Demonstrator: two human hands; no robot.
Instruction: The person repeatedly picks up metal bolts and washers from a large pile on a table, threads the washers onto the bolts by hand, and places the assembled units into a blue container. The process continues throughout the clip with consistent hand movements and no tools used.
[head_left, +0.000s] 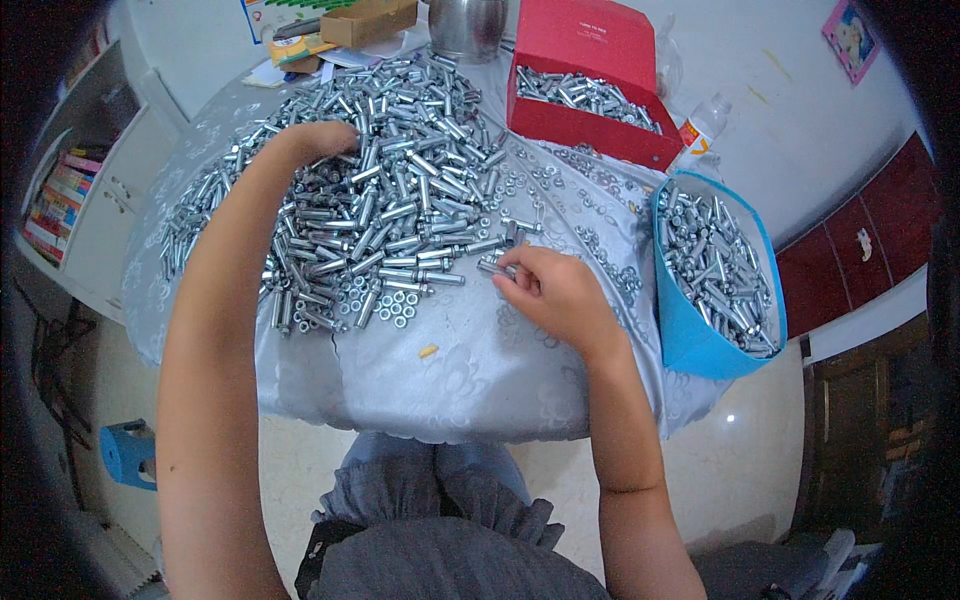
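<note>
A large heap of silver expansion anchor bolts (400, 170) covers much of the round table. Deep over the heap's left part, my left hand (328, 138) reaches in among the bolts. Its fingers are hidden, so I cannot tell what they touch. My right hand (548, 285) is at the heap's right edge, fingers curled and thumb pressed in around the end of an anchor bolt (487, 265). A few more bolts lie just beyond those fingertips. Loose hex nuts (400, 308) sit at the near edge of the heap.
At right stands a blue fabric bin (690, 325) full of bolts. An open red box (590, 128) of bolts is farther back, beside a plastic bottle (706, 125). More nuts (590, 205) are scattered between. A metal pot (467, 30) and cardboard box (370, 22) stand behind the heap.
</note>
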